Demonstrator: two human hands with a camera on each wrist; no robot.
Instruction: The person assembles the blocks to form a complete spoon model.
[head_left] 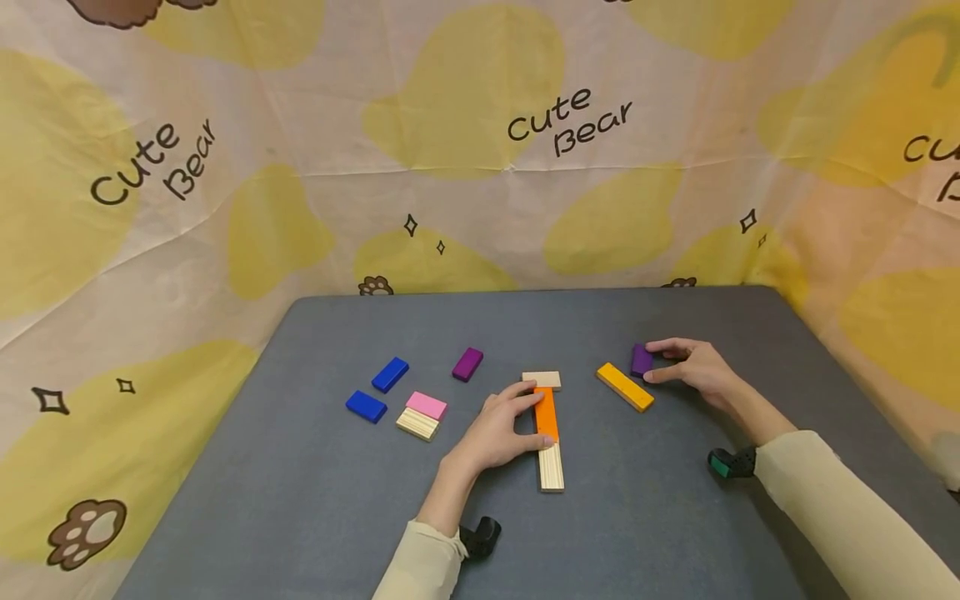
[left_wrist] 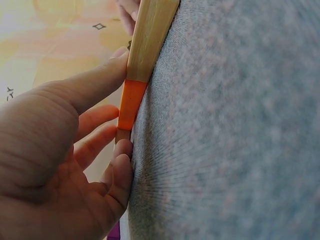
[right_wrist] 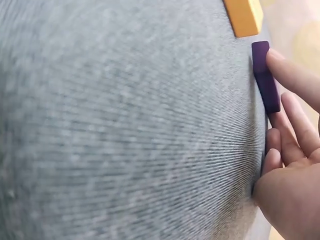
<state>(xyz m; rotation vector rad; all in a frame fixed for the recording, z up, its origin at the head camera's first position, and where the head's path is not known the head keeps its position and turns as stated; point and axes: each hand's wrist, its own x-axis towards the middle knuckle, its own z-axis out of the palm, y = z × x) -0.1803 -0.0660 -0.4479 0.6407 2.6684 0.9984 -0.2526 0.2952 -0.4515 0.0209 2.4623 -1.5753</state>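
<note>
In the head view my left hand spans an orange block, thumb at its near end and fingers at its far end. This block lies in line with a pale wooden block on the near side, and a second pale block lies crosswise at its far end. The left wrist view shows the thumb against the wooden block beside the orange one. At the right, my right hand pinches a dark purple block between thumb and fingers, close over the table.
A yellow-orange block lies just left of the purple one. Further left are a magenta block, two blue blocks, and a pink block beside a pale wooden one. A printed cloth hangs behind the grey table.
</note>
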